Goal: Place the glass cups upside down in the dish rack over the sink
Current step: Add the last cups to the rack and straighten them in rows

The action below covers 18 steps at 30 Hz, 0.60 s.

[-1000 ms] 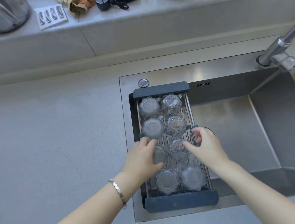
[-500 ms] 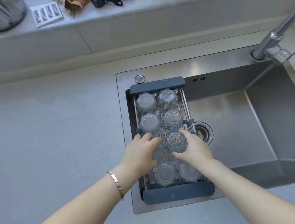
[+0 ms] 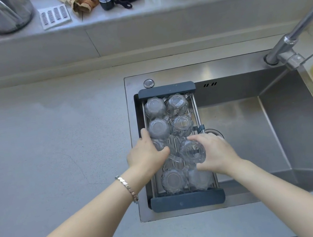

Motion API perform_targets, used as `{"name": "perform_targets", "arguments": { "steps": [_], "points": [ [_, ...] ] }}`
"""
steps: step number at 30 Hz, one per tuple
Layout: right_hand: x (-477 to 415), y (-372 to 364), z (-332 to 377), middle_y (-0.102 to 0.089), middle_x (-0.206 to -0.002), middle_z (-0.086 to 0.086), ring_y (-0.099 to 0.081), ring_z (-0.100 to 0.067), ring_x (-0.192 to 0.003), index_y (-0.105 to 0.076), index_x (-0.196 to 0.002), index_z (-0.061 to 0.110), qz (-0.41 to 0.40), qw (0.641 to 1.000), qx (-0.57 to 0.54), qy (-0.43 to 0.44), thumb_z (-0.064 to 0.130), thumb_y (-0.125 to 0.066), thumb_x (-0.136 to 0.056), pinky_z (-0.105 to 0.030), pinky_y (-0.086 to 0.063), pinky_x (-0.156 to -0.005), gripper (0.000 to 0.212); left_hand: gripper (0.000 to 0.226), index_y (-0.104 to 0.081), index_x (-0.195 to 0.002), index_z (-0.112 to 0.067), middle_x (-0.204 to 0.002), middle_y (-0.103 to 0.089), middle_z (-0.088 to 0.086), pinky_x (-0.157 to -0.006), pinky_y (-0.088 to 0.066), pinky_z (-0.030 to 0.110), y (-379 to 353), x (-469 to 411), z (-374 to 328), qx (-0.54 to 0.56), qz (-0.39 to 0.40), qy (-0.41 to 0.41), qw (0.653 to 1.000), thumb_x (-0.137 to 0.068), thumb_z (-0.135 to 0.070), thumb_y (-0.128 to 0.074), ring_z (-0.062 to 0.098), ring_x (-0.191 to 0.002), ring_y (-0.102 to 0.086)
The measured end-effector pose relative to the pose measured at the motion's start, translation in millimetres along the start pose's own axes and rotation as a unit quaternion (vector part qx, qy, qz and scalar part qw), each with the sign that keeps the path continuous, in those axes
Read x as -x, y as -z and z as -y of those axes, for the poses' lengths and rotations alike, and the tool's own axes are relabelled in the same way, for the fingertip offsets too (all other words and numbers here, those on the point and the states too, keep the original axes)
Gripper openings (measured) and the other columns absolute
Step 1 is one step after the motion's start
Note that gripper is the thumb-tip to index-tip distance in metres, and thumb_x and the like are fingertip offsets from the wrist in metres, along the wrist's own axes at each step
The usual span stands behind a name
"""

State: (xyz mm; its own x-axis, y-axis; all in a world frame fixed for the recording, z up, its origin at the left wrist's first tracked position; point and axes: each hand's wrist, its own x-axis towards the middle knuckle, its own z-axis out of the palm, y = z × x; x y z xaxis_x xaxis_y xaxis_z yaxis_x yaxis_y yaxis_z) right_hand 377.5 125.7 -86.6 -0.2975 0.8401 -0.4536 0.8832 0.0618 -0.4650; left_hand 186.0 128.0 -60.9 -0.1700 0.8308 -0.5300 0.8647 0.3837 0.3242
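The right hand (image 3: 216, 153) curls around a clear fluted glass cup (image 3: 192, 152), bottom up, at the rack's right rail. The left hand (image 3: 145, 155) wraps another cup (image 3: 160, 145) by the left rail. The dish rack (image 3: 187, 200), metal bars with dark ends, spans the steel sink (image 3: 253, 125) and holds six more upturned cups.

The dish rack (image 3: 187, 200) spans the left end of the sink (image 3: 275, 141), front to back. The glass cups (image 3: 155, 108) stand inverted in the rack in two columns. The surface (image 3: 54, 142) lies at 9 o'clock from the rack. The faucet (image 3: 289, 41) mounts at 2 o'clock from the rack. The left hand (image 3: 144, 154) rests on the rack's left rail, at mid-length. The right hand (image 3: 215, 154) lies at 3 o'clock from a mid-row cup (image 3: 192, 151), touching it. A ledge (image 3: 138, 20) runs behind the sink at 12 o'clock.
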Motion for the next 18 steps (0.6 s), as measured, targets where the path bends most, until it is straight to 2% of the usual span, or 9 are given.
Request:
{"name": "perform_targets", "arguments": {
  "steps": [3,5,8,11,13,15,18],
  "points": [
    [-2,5,-7,-0.049,-0.135,0.007,-0.039,-0.015,-0.126,-0.043,-0.131,0.029,0.029,0.998,0.038,0.033,0.022,-0.070,-0.062,-0.032,-0.027,-0.108,0.074,0.058,-0.021,-0.140,-0.034,-0.122,-0.051,0.017,-0.070,-0.044,0.033,-10,-5,-4,-0.020,0.033,0.014,0.999,-0.086,-0.042,-0.043,0.034,-0.082,-0.059],
    [-4,11,-11,-0.049,-0.135,0.007,-0.040,-0.015,-0.126,-0.044,-0.130,0.029,0.037,0.997,0.042,0.047,0.022,-0.070,-0.061,-0.032,-0.027,-0.108,0.074,0.053,-0.024,-0.140,-0.036,-0.129,-0.043,0.019,-0.069,-0.042,0.031,-13,-7,-8,-0.030,0.048,0.022,0.998,-0.089,-0.039,-0.037,0.033,-0.080,-0.059],
    [-6,18,-13,-0.051,-0.134,0.007,-0.042,-0.015,-0.125,-0.044,-0.129,0.030,0.054,0.996,0.040,0.059,0.022,-0.070,-0.061,-0.031,-0.029,-0.107,0.074,0.045,-0.034,-0.135,-0.034,-0.126,-0.041,0.018,-0.067,-0.043,0.029,-16,-11,-10,-0.019,0.056,0.030,0.998,-0.090,-0.036,-0.035,0.030,-0.071,-0.058],
    [-7,24,-15,-0.052,-0.132,0.007,-0.044,-0.015,-0.124,-0.044,-0.129,0.030,0.053,0.997,0.024,0.058,0.021,-0.070,-0.060,-0.031,-0.032,-0.105,0.074,0.045,-0.036,-0.129,-0.036,-0.122,-0.052,0.017,-0.075,-0.052,0.034,-21,-17,-1,0.041,0.068,0.051,0.996,-0.085,-0.040,-0.035,0.032,-0.077,-0.063],
    [-6,26,-16,-0.053,-0.130,0.006,-0.045,-0.015,-0.122,-0.045,-0.129,0.030,0.044,0.998,0.001,0.050,0.019,-0.070,-0.060,-0.029,-0.033,-0.103,0.074,0.045,-0.036,-0.129,-0.033,-0.116,-0.056,0.012,-0.069,-0.059,0.037,-22,-16,3,0.110,0.078,0.087,0.987,-0.084,-0.042,-0.037,0.031,-0.079,-0.065],
    [-5,26,-17,-0.053,-0.131,0.007,-0.044,-0.014,-0.122,-0.045,-0.129,0.030,0.046,0.998,-0.003,0.053,0.019,-0.070,-0.060,-0.028,-0.033,-0.103,0.074,0.042,-0.037,-0.129,-0.024,-0.103,-0.056,0.008,-0.056,-0.058,0.033,-22,-15,4,0.221,0.093,0.156,0.958,-0.089,-0.037,-0.039,0.027,-0.076,-0.062],
    [-7,20,-17,-0.050,-0.135,0.009,-0.042,-0.012,-0.125,-0.044,-0.130,0.030,0.057,0.995,0.017,0.075,0.021,-0.070,-0.061,-0.031,-0.030,-0.109,0.074,0.035,-0.033,-0.128,-0.017,-0.095,-0.044,0.009,-0.061,-0.055,0.041,-20,-12,-6,0.377,0.122,0.261,0.880,-0.095,-0.028,-0.039,0.028,-0.068,-0.055]
  ]
}}
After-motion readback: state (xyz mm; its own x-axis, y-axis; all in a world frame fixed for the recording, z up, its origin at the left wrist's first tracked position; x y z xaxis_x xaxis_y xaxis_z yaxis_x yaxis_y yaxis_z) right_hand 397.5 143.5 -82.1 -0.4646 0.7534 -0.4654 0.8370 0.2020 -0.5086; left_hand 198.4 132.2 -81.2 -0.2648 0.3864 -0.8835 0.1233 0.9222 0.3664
